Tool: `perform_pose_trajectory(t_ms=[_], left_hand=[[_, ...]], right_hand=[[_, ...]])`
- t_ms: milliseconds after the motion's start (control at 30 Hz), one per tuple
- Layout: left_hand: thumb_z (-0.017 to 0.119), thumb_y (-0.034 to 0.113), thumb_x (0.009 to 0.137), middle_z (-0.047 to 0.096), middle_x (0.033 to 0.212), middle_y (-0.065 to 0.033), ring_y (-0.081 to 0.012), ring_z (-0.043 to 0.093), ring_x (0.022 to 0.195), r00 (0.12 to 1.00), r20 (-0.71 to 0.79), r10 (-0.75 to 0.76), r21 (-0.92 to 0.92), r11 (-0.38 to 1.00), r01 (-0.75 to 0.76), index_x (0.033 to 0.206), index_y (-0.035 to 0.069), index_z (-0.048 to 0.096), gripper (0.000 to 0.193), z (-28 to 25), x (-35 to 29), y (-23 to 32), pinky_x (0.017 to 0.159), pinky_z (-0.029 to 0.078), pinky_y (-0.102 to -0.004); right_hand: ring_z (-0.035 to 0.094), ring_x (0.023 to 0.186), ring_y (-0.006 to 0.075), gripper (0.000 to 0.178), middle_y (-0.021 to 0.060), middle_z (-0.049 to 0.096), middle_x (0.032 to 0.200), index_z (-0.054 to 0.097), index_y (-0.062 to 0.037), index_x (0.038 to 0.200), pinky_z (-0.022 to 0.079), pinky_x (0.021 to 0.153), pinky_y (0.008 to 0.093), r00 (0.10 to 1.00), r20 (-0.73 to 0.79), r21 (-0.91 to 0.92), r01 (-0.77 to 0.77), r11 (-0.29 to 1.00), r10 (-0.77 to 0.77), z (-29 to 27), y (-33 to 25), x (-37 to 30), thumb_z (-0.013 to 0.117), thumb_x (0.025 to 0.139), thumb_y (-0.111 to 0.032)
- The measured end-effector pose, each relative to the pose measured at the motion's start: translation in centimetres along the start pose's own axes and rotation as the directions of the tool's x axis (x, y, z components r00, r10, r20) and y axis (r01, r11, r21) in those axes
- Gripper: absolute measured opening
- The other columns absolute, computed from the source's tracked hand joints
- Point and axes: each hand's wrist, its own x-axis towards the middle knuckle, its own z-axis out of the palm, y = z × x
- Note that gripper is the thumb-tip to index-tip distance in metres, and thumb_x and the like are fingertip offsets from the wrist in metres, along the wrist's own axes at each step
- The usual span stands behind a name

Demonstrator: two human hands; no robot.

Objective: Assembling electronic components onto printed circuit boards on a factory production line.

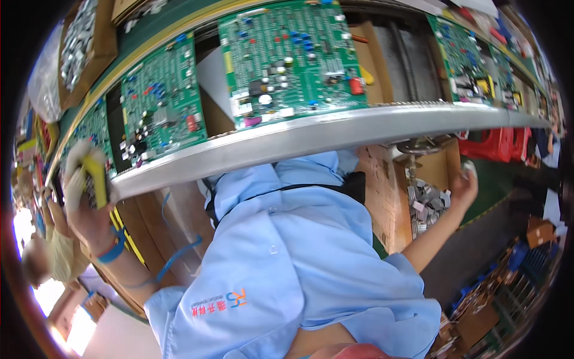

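Observation:
At the left end of the rail, my left hand (89, 206) is closed around a yellow, dark-sided component (95, 176). White covering shows on its fingers, and a blue band with a cord is on the wrist. A green circuit board (161, 99) with mounted parts lies just beyond this hand. On the right, below the rail, my right hand (465, 188) is raised with loosely curled fingers and a pale fingertip. I see no object clearly held there. Beside it stands a cardboard box (403, 197) of grey metal pieces (427, 206).
A silver rail (323, 134) runs along the near side of the board line. Another large board (293, 66) sits mid-line, with more boards (463, 63) to the right. A box of metal parts (78, 48) stands far left. Red plastic stools (493, 145) are at right.

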Motion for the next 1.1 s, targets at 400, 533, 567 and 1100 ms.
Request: perform_pose_trajectory(t_ms=[400,533,567,1100], left_hand=[[0.054,0.024,0.094,0.063,0.114,-0.0165,-0.0179,0.067,0.071,0.941,0.334,-0.048,-0.153,0.983,0.105,0.128,-0.003,0.051,0.044,9.6,7.3,-2.9,0.052,0.053,-0.0219],[0.061,0.024,0.092,0.056,0.126,-0.0198,-0.0208,0.068,0.081,0.886,0.464,-0.024,-0.243,0.958,0.153,0.133,-0.002,0.048,0.051,9.3,7.2,-3.2,0.064,0.057,-0.0258],[0.068,0.025,0.087,0.054,0.13,-0.0201,-0.0228,0.068,0.085,0.91,0.414,0.031,-0.206,0.977,0.06,0.136,-0.001,0.045,0.061,9.7,7.0,-3.5,0.069,0.057,-0.027],[0.088,0.048,0.061,0.053,0.135,-0.0177,-0.0253,0.066,0.107,0.977,0.198,0.074,0.072,0.993,-0.09,0.141,-0.003,0.043,0.105,8.4,7.1,-5.0,0.081,0.061,-0.0323]], right_hand=[[0.059,0.09,0.0152,0.042,0.0121,0.061,0.115,0.059,0.0021,0.124,0.048,0.078,0.0232,0.291,0.937,-0.03,0.619,0.785,-0.194,35.4,-10.6,-18.7,0.066,0.083,0.001],[0.064,0.085,0.0228,0.043,0.0119,0.064,0.106,0.064,-0.0013,0.116,0.052,0.074,0.0288,0.138,0.975,-0.035,0.868,0.496,-0.172,39.9,-9.4,-21.4,0.066,0.075,0.011],[0.063,0.082,0.0256,0.043,0.0122,0.064,0.104,0.064,-0.0017,0.115,0.052,0.07,0.0307,0.054,0.982,0.026,0.913,0.407,-0.183,40.6,-9.1,-21.4,0.066,0.074,0.011],[0.059,0.069,0.0247,0.031,0.0091,0.059,0.085,0.065,-0.0017,0.101,0.051,0.057,0.0335,-0.192,0.963,0.202,0.979,0.036,-0.191,42.0,-6.5,-21.9,0.066,0.07,0.0]])
